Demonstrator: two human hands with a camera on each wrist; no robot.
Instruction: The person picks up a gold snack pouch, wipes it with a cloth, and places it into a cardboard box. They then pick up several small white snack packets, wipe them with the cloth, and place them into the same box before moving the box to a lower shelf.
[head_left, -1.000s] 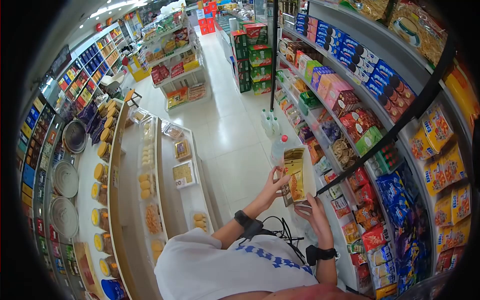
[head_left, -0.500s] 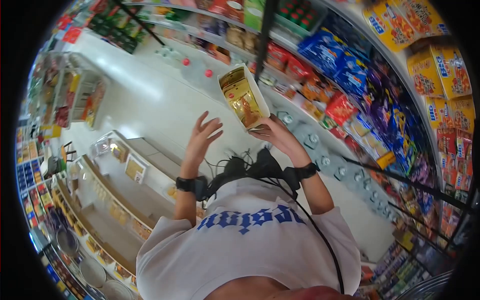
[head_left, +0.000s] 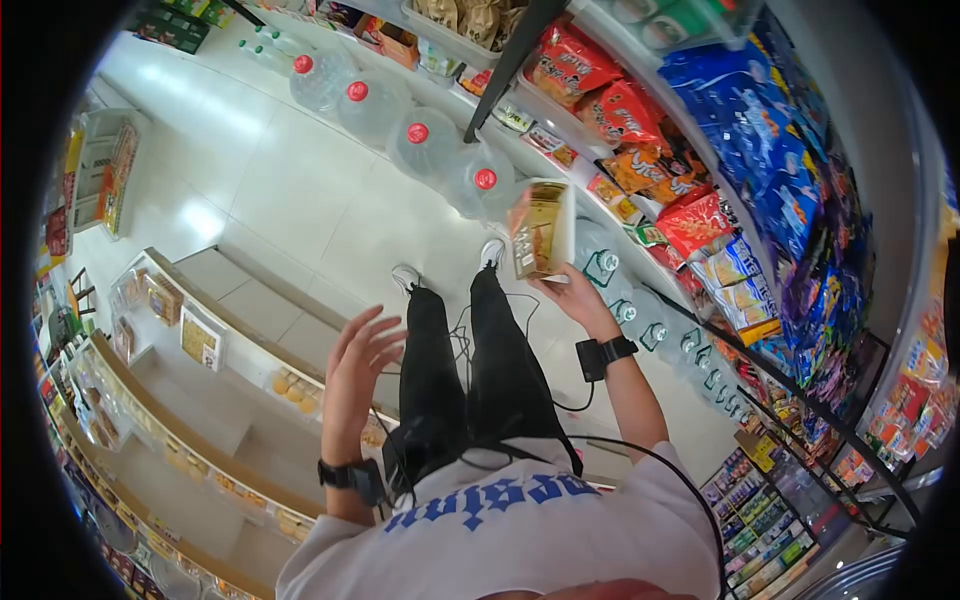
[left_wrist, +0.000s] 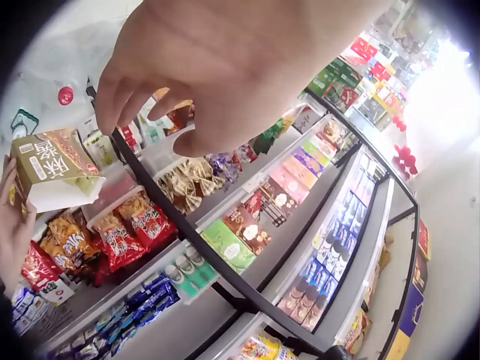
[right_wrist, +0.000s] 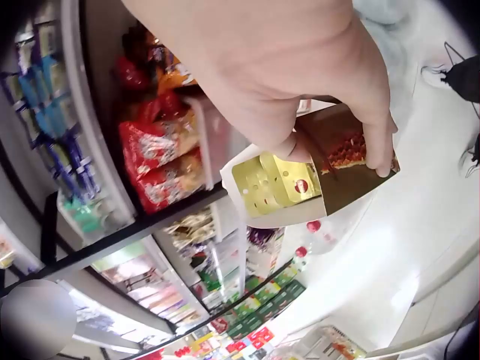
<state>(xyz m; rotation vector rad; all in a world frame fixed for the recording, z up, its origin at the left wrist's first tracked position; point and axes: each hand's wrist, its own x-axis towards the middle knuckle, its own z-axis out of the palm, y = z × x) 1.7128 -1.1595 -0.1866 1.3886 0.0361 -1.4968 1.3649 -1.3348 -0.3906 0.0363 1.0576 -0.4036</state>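
Note:
My right hand (head_left: 578, 302) grips a small open-topped snack box (head_left: 536, 235) near its lower end, with the thumb on one side and fingers on the other in the right wrist view. The box is brown and gold outside with a white inner wall, and gold foil packets (right_wrist: 276, 184) show inside it. In the left wrist view, large characters are printed on the side of the box (left_wrist: 54, 161). Off to the left, my left hand (head_left: 358, 372) hangs in the air over the floor, fingers loosely spread, holding nothing.
Large water bottles (head_left: 418, 145) with red caps line the floor along the right-hand shelf. Above them, red snack bags (head_left: 625, 110) and blue bags (head_left: 745, 130) fill the shelves. A black post (head_left: 515, 65) stands near the box. Left is a display counter (head_left: 235, 395) with packaged food.
The left hand has come off the box and moved left and down. The right hand alone keeps the box, now beside the bottles. The view has tilted further down, showing legs and shoes.

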